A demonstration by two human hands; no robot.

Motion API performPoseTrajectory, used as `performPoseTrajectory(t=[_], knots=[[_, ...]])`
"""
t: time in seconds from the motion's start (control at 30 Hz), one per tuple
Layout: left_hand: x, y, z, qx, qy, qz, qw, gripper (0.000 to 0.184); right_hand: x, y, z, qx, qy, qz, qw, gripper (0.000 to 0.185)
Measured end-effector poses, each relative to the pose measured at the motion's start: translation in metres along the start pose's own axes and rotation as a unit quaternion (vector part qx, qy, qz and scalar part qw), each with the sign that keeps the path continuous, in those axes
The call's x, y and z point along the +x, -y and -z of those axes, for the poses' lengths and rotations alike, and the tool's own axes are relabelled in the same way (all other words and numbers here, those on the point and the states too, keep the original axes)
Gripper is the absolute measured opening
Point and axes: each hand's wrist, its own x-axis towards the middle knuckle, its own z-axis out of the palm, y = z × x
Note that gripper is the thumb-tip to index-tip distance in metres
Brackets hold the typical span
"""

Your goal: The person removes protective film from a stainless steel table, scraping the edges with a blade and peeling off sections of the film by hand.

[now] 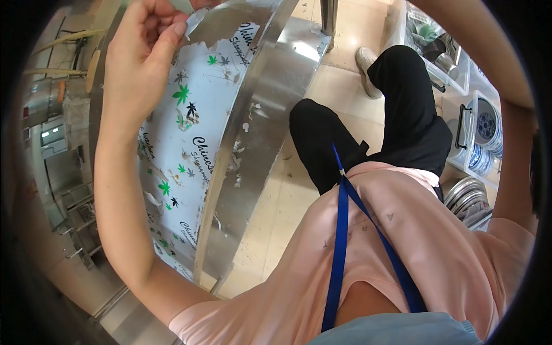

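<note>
My left hand (141,54) is closed, with thumb and fingers pinching the torn, lifted edge of a white printed sticker film (195,23). Green and black leaf prints and black lettering cover the larger sheet of film (195,103), which lies on a metal shelf (276,80). Its upper edge is ragged, and bare metal shows beyond it. At the top edge of the view, just right of my left hand, only a sliver of my right hand (204,3) appears; its fingers are mostly cut off. Small white scraps (246,127) stick to the metal along the shelf's raised edge.
To the right stand clear plastic bins with metalware (445,63) and blue-patterned plates (486,123), with stacked metal trays (466,198) below them. A metal leg (329,17) rises near the shelf's corner. My black-trousered legs (402,98) are beside the shelf on a tiled floor.
</note>
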Motion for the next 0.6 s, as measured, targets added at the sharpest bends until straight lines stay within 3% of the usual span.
performPoseTrajectory(t=[0.17,0.23,0.27,0.33,0.43,0.47,0.6], knots=[[-0.001,0.005,0.004,-0.066,-0.093,0.047,0.992,0.018,0.044,-0.005,0.003,0.292,-0.058,-0.132,0.946,0.016],[-0.003,0.007,0.009,-0.058,-0.131,0.062,0.988,0.018,0.07,-0.015,0.0,0.474,-0.069,-0.14,0.867,0.016],[-0.005,0.01,0.015,-0.037,-0.112,0.063,0.991,0.02,0.083,-0.022,-0.006,0.607,-0.05,-0.121,0.784,0.017],[-0.007,0.01,0.011,-0.089,-0.163,-0.011,0.983,0.024,0.103,-0.028,-0.02,0.677,-0.078,-0.09,0.726,0.02],[-0.006,0.01,0.011,0.046,-0.221,-0.12,0.967,0.025,0.12,-0.008,-0.044,0.77,-0.112,-0.077,0.623,0.019],[-0.007,0.009,0.012,0.083,-0.237,-0.147,0.957,0.025,0.128,-0.005,-0.049,0.775,-0.105,-0.07,0.62,0.019],[-0.027,0.01,0.039,0.189,-0.212,-0.085,0.955,0.021,0.15,0.0,-0.073,0.793,-0.072,-0.078,0.6,0.022]])
